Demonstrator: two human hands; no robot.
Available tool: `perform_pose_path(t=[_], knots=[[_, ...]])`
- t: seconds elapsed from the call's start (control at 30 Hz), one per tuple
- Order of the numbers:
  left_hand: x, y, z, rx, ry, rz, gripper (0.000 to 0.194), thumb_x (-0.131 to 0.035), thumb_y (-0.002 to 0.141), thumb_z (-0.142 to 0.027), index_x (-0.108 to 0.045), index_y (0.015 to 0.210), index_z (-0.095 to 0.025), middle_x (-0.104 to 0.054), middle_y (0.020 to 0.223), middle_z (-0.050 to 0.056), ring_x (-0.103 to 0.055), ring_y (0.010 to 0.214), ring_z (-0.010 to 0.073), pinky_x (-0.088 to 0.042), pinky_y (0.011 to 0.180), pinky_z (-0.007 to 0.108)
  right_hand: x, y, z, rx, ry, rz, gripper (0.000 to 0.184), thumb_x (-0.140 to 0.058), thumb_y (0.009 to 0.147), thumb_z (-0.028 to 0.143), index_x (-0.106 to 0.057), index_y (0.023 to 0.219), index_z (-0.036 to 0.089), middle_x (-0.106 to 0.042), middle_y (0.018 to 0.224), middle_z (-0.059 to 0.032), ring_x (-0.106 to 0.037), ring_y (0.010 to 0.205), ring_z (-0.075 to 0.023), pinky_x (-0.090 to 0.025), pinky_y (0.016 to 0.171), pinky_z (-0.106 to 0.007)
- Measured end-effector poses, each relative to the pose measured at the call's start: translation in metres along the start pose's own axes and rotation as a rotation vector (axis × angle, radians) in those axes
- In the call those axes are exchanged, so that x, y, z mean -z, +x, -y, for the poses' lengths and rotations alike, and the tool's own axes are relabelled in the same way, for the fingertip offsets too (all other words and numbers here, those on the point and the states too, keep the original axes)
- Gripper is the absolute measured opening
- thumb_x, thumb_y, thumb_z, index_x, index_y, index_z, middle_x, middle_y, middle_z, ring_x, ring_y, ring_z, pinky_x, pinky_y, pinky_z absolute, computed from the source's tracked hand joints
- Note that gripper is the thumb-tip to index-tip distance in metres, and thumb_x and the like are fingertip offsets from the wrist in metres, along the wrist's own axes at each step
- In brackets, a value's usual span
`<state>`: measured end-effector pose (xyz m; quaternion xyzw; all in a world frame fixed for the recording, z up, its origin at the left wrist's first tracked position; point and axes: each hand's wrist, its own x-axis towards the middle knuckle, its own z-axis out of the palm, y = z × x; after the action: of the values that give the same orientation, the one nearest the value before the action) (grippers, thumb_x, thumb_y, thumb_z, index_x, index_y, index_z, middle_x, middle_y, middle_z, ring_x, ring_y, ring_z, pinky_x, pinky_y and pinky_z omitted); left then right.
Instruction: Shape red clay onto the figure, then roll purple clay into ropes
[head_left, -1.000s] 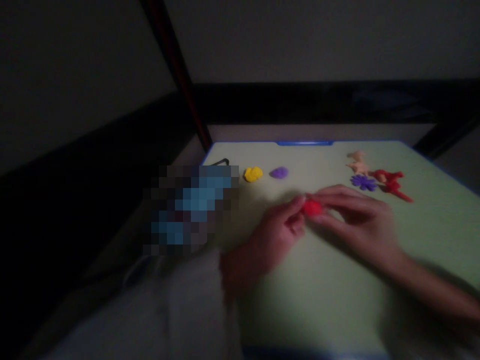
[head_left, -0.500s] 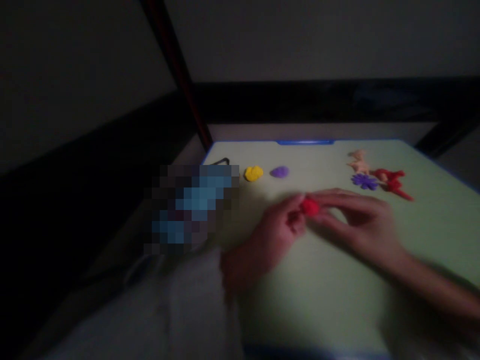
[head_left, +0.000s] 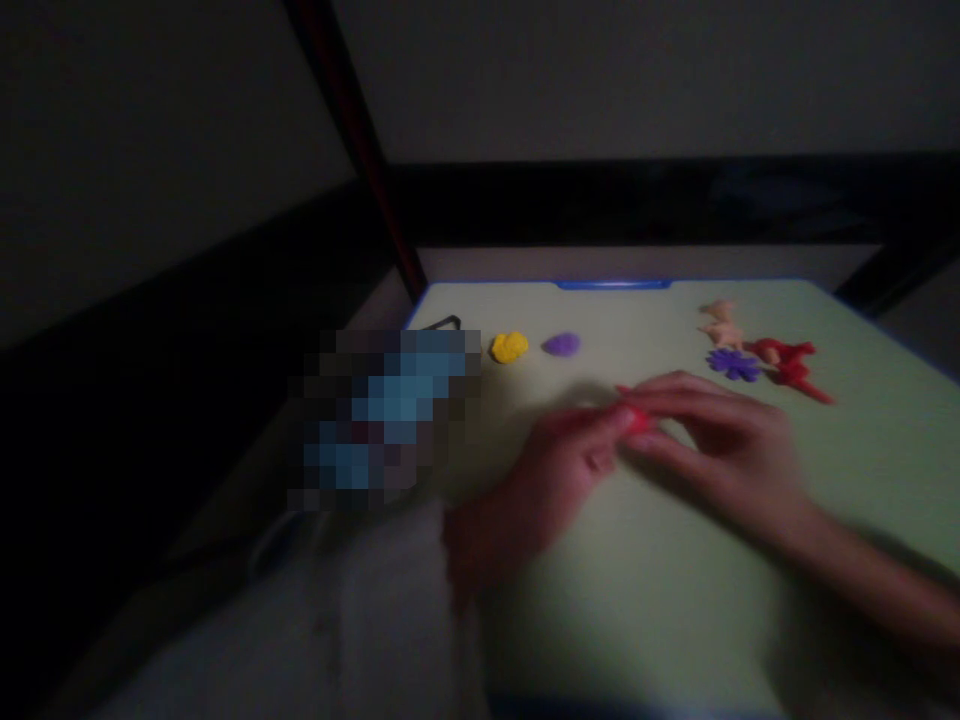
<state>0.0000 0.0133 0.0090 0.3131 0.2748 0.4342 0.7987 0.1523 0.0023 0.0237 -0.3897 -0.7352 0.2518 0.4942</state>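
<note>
Dim, blurry shot. Biggest: grey wall (head_left: pixel 615 80), across top of frame, dark band (head_left: pixel 600 205) along its lower part. Next, pale green tabletop (head_left: pixel 660 600) with blue edging, filling centre and right; blue strip (head_left: pixel 615 285) at its far edge, upper centre. Whitish sleeve (head_left: pixel 375 600) at lower left, on the left arm. Dark reddish post (head_left: pixel 352 150) slants down at upper centre-left to the table's far corner. Pixelated bluish item (head_left: pixel 401 395) left of centre; can't tell what it is.

Right hand (head_left: pixel 739 445), right of centre: fingers extended and bent toward thumb, gap under the palm, tips pinching the red lump. Left hand (head_left: pixel 566 465), centre: fingers curled in, thumb pressed on the same lump.

Right part of table, beyond right hand: red modelled figure (head_left: pixel 795 365), irregular, long tapered end pointing lower right. Peach modelled figure (head_left: pixel 724 333) up and left of it; purple flower shape (head_left: pixel 733 365) just below the peach one, beside the red. Upper centre: yellow lump (head_left: pixel 510 347), bumpy; purple lump (head_left: pixel 562 344), smooth oval, right of it, apart. Smallest visible: red lump (head_left: pixel 639 418), centre, between both hands' fingertips, partly hidden.
</note>
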Motion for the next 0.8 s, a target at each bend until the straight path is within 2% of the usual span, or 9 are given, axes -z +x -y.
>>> perform_pose_path(t=[0.13, 0.27, 0.33, 0.5, 0.57, 0.73, 0.8], knots=[[0.0034, 0.0023, 0.0016, 0.017, -0.030, 0.024, 0.011, -0.064, 0.076, -0.029, -0.065, 0.075, -0.019, -0.057, 0.076, 0.000, -0.051, 0.075, 0.0117, -0.038, 0.072, 0.024, 0.0001, -0.0004, -0.0013, -0.004, 0.016, -0.002, 0.023, -0.072, 0.074, 0.017, -0.071, 0.094, 0.027, -0.070, 0.092, -0.0017, -0.065, 0.085, -0.0172, -0.053, 0.073, -0.031], [0.0078, 0.0012, 0.0049, -0.013, 0.003, 0.100, 0.010, -0.065, 0.076, -0.027, -0.066, 0.079, -0.017, -0.057, 0.074, 0.000, -0.052, 0.080, 0.0121, -0.038, 0.076, 0.023, 0.0006, -0.0010, -0.0016, -0.008, 0.031, 0.008, 0.029, -0.073, 0.071, 0.014, -0.070, 0.097, 0.027, -0.071, 0.097, -0.0022, -0.065, 0.089, -0.0177, -0.053, 0.077, -0.032], [0.0069, 0.0009, 0.0047, -0.019, -0.023, 0.109, 0.011, -0.066, 0.076, -0.027, -0.065, 0.078, -0.016, -0.054, 0.072, -0.001, -0.051, 0.076, 0.0107, -0.038, 0.075, 0.023, 0.0007, -0.0009, -0.0010, 0.006, 0.027, -0.001, 0.029, -0.074, 0.070, 0.014, -0.071, 0.096, 0.027, -0.070, 0.096, -0.0023, -0.064, 0.089, -0.0175, -0.053, 0.075, -0.031], [0.0017, 0.0051, 0.0007, 0.055, -0.098, -0.036, 0.021, -0.070, 0.070, -0.033, -0.058, 0.069, -0.016, -0.045, 0.064, -0.005, -0.038, 0.058, 0.0076, -0.031, 0.058, 0.021, -0.0002, 0.0002, 0.0001, 0.032, 0.034, -0.030, 0.025, -0.073, 0.072, 0.014, -0.072, 0.093, 0.029, -0.068, 0.091, -0.0011, -0.063, 0.082, -0.0142, -0.052, 0.069, -0.027], [0.0022, 0.0062, 0.0004, 0.042, -0.106, -0.035, 0.018, -0.070, 0.070, -0.031, -0.058, 0.071, -0.017, -0.049, 0.067, -0.004, -0.041, 0.061, 0.0083, -0.032, 0.060, 0.022, -0.0007, 0.0004, 0.0000, 0.020, 0.044, -0.013, 0.026, -0.072, 0.073, 0.014, -0.072, 0.094, 0.028, -0.069, 0.092, -0.0012, -0.064, 0.085, -0.0147, -0.053, 0.073, -0.028], [0.0062, 0.0038, 0.0033, -0.043, -0.044, 0.109, 0.009, -0.066, 0.075, -0.025, -0.065, 0.077, -0.016, -0.059, 0.079, 0.000, -0.050, 0.077, 0.0115, -0.037, 0.075, 0.024, -0.0007, -0.0005, -0.0001, 0.000, 0.065, -0.009, 0.031, -0.074, 0.070, 0.012, -0.071, 0.096, 0.028, -0.071, 0.097, -0.0019, -0.065, 0.089, -0.0171, -0.054, 0.075, -0.030], [0.0059, 0.0041, 0.0041, -0.014, -0.064, 0.069, 0.011, -0.066, 0.074, -0.026, -0.065, 0.078, -0.016, -0.058, 0.078, 0.000, -0.049, 0.076, 0.0112, -0.037, 0.076, 0.025, -0.0006, -0.0009, -0.0002, 0.006, 0.060, -0.022, 0.030, -0.075, 0.069, 0.013, -0.071, 0.095, 0.028, -0.070, 0.096, -0.0019, -0.065, 0.088, -0.0169, -0.054, 0.074, -0.030]])
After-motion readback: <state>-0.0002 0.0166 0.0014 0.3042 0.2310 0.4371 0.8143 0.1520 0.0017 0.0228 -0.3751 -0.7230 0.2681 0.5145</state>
